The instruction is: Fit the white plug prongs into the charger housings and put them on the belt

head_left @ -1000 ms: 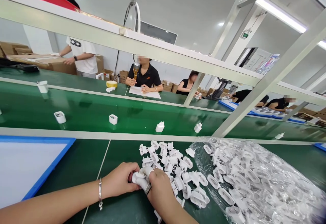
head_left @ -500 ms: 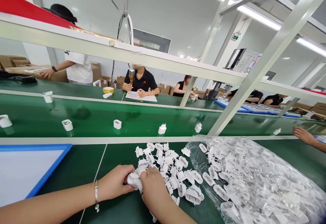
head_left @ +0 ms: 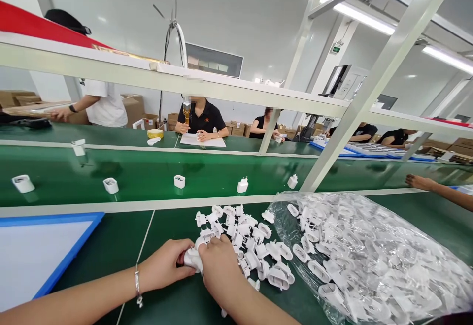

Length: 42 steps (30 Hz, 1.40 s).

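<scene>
My left hand (head_left: 167, 265) and my right hand (head_left: 219, 268) meet at the near edge of the green bench, both closed round a small white plastic plug part (head_left: 192, 258). A bracelet hangs on my left wrist. Right beside my right hand lies a loose heap of the same white plug parts (head_left: 251, 246). Further right, a clear plastic bag (head_left: 373, 261) holds many more of them.
A blue-framed white board (head_left: 40, 251) lies at the left. Several white adapters (head_left: 179, 181) ride the green conveyor (head_left: 148, 170) beyond the bench. Metal frame bars (head_left: 347, 118) cross overhead. Other people sit and stand across the line; another person's hand (head_left: 421, 183) reaches in at right.
My hands stay together on the white part and have shifted slightly left. The adapters on the conveyor have moved right. The other person's hand at right has reached further in.
</scene>
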Each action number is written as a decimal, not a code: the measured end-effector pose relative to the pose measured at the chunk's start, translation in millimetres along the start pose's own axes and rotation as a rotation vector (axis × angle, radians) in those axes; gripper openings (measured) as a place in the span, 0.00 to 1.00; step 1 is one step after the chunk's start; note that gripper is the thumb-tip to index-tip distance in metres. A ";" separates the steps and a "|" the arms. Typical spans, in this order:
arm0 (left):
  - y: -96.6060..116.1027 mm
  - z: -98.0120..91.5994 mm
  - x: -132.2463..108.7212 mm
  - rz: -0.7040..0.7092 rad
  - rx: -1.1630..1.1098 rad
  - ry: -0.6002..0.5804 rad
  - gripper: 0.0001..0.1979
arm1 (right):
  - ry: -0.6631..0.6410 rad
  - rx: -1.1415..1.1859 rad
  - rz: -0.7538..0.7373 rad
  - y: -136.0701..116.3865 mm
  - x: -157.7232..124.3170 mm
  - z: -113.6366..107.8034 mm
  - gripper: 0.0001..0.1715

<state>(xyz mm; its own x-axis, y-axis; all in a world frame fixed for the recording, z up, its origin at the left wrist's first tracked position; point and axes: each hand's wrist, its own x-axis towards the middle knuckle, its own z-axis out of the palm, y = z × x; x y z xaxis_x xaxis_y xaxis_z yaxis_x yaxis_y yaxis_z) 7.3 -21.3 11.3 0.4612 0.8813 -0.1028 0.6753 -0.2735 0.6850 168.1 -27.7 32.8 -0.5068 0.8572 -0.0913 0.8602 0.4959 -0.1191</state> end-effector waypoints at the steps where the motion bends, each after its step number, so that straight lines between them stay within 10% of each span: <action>1: 0.7 1.0 -1.3 0.007 -0.007 0.002 0.10 | 0.008 0.008 0.000 -1.0 -0.7 2.9 0.07; 7: -4.1 -14.8 6.1 0.044 0.012 -0.042 0.12 | 0.094 0.097 0.020 23.4 -5.4 5.2 0.08; 12: -45.2 -89.2 53.2 -0.102 0.301 0.299 0.18 | 0.160 0.032 0.198 63.6 -12.6 -15.1 0.12; 18: -97.6 -149.5 94.1 -0.328 0.507 0.349 0.21 | -0.054 -0.070 0.157 68.4 -20.0 -15.7 0.21; 24: -77.6 -143.4 138.5 -0.290 0.633 0.449 0.30 | -0.001 0.037 0.197 71.1 -19.9 -15.6 0.14; 32: -30.7 -79.4 202.9 -0.051 0.649 0.271 0.16 | 0.319 0.859 0.095 77.2 -14.7 -0.1 0.15; 36: -8.9 -76.1 179.0 -0.006 0.635 0.255 0.11 | 0.338 1.089 0.047 76.7 -10.5 4.2 0.17; 42: 11.1 -69.7 62.6 0.127 0.465 0.130 0.12 | 0.311 1.129 0.039 68.1 -15.8 8.8 0.16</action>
<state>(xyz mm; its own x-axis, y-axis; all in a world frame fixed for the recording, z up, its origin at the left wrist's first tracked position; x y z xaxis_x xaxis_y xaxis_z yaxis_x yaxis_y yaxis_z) 3.6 57.7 62.8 0.5012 0.8624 0.0720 0.8171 -0.4990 0.2887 234.2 -8.7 17.4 -0.3114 0.9436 0.1128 0.2565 0.1977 -0.9461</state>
